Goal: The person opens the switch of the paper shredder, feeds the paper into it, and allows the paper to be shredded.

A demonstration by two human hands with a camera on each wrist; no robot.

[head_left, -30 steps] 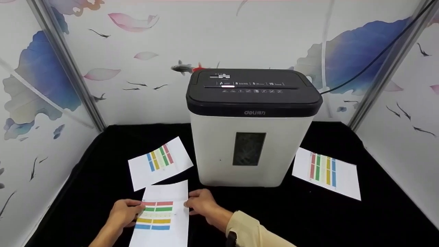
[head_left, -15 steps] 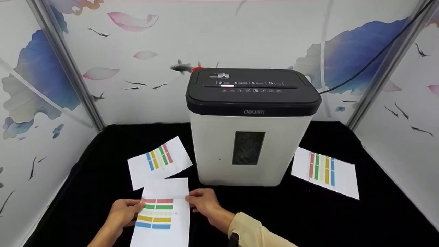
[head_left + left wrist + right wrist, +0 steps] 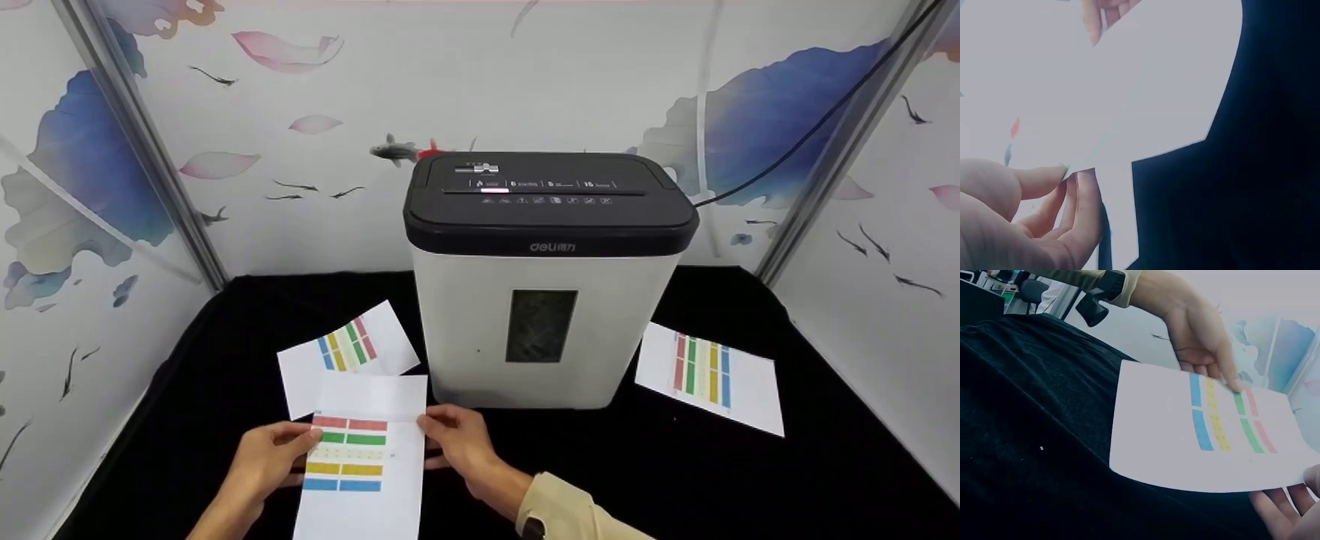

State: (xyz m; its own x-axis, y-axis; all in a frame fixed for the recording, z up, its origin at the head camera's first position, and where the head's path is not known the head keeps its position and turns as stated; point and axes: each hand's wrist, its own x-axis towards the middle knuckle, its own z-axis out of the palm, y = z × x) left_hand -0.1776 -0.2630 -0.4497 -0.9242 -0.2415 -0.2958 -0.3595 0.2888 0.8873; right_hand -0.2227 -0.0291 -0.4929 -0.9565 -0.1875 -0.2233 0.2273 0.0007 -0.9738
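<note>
Your left hand point(image 3: 259, 465) pinches the left edge of the colour-striped paper sheet point(image 3: 367, 517) between thumb and fingers, and your right hand point(image 3: 461, 446) pinches its right edge. The sheet is held above the black cloth point(image 3: 562, 480), in front of the deli paper shredder point(image 3: 465, 315) and toward its left. On the cloth, 1 striped page point(image 3: 300, 375) lies left of the shredder, partly covered from view; 1 matching page point(image 3: 754, 394) lies right.

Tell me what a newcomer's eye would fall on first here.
Probably the white shredder, central in the head view on the black cloth. Next, the colour-barred sheet at lower left, its edges held by the left hand and right hand. A second sheet lies left of the shredder, a third sheet right.
</note>
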